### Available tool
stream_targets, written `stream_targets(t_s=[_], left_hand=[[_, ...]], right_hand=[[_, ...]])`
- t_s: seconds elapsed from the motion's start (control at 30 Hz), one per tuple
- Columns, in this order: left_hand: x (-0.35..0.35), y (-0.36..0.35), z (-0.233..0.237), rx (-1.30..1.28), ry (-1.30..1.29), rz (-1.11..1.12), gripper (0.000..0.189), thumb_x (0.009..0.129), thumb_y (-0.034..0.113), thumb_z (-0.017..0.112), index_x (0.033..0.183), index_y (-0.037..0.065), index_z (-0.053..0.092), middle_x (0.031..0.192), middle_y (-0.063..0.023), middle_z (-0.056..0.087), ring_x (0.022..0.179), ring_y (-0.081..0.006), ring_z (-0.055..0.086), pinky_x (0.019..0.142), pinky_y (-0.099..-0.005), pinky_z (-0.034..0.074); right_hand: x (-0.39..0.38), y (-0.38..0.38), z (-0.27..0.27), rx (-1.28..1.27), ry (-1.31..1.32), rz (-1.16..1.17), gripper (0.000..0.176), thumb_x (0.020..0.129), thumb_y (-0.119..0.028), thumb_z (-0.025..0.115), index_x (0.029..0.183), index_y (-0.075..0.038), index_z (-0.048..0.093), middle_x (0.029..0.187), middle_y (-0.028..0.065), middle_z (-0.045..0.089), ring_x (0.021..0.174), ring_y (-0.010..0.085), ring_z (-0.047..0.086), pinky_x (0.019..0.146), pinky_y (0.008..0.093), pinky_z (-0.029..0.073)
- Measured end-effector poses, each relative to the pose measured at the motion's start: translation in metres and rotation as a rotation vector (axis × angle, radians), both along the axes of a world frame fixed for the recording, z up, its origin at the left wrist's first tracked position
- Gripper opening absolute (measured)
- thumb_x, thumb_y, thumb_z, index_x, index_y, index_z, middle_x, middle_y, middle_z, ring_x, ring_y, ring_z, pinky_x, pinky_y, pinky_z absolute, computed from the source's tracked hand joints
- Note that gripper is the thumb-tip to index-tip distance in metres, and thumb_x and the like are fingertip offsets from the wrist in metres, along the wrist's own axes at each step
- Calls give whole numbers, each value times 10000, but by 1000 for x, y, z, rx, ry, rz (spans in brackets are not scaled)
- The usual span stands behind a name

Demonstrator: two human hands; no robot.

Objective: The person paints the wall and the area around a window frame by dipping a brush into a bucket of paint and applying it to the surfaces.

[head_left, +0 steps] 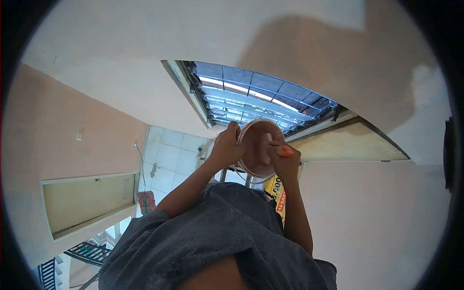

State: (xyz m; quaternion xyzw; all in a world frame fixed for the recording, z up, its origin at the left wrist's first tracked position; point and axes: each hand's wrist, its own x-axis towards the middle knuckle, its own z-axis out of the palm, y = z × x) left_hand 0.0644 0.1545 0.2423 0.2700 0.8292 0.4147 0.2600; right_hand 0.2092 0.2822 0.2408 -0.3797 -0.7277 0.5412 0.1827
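A round bucket (252, 166) with brownish-pink inner walls hangs in front of my chest, its opening facing me. My left hand (228, 147) grips its rim on the left side, fingers wrapped round the edge. At the right side of the opening, my right hand (286, 160) is closed on an orange-red handle (285, 151). A pale, elongated piece (265, 147) shows inside the bucket beside that hand; whether it joins the handle is unclear. A thin wire bail curves below the bucket.
A louvered window (256, 99) with a blue grille is ahead. A framed cream panel (89, 200) stands at left, another (353, 142) at right. Below are white floor tiles (169, 157), a red-green bundle (146, 200), a yellow printed item (280, 195) and a dark rack (89, 252).
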Motion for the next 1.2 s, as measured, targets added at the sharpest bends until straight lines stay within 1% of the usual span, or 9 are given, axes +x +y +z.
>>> stream_targets(t_s=[0.2,0.47,0.6,0.67,0.77,0.8,0.93,1.07,1.2], left_hand=[[3,2,-10,-28,82,-36,296,740,192,616,935,3,497,879,-241,619,864,-426,607,723,-479,463],[2,15,-39,-57,160,-139,321,738,266,655,874,20,500,805,-209,599,773,-393,597,658,-453,452],[1,25,-37,-141,106,-143,469,696,381,710,933,31,508,869,-230,639,863,-422,622,733,-465,483],[-8,26,-46,-155,70,-181,546,669,443,720,959,30,510,917,-219,645,889,-402,628,753,-453,491],[-14,29,-57,-127,71,-147,551,680,430,719,973,7,520,909,-237,623,851,-353,619,749,-430,480],[-16,33,-56,-120,81,-149,547,679,423,717,976,7,520,913,-237,623,857,-355,619,752,-430,480],[-13,38,-53,-97,84,-157,532,676,393,709,987,7,516,928,-236,624,878,-363,618,765,-432,480],[-15,39,-51,-90,83,-158,518,673,363,701,999,7,513,943,-235,625,899,-372,617,778,-435,480],[-18,39,-49,-75,76,-155,506,670,333,692,1011,7,509,959,-234,626,920,-380,616,791,-437,479]], right_hand=[[38,2,-17,-10,197,6,178,766,-82,684,928,-14,705,804,32,683,743,117,619,683,281,500],[57,12,-36,310,-147,44,228,757,-182,707,949,-59,712,788,103,694,664,146,639,643,299,512],[71,18,-41,-60,110,-222,139,767,-160,705,810,-28,692,715,8,675,614,116,617,618,273,521],[80,18,-46,-204,303,-250,239,830,-228,652,917,-6,674,856,53,684,780,155,634,724,324,526],[-70,203,298,1042,871,-309,95,780,-121,679,849,-56,681,766,90,652,646,182,582,590,337,476],[-83,226,343,1172,851,-286,111,785,-142,680,851,-54,683,752,94,646,638,180,578,586,338,473],[-116,226,222,1074,438,-62,190,806,-229,684,859,-47,690,696,109,622,606,170,560,569,340,460],[-99,180,122,946,537,47,254,809,-333,691,867,-86,705,667,108,606,582,163,547,556,349,456],[-36,125,62,572,240,-22,228,847,-320,661,873,-100,716,671,76,623,556,146,554,536,340,470]])
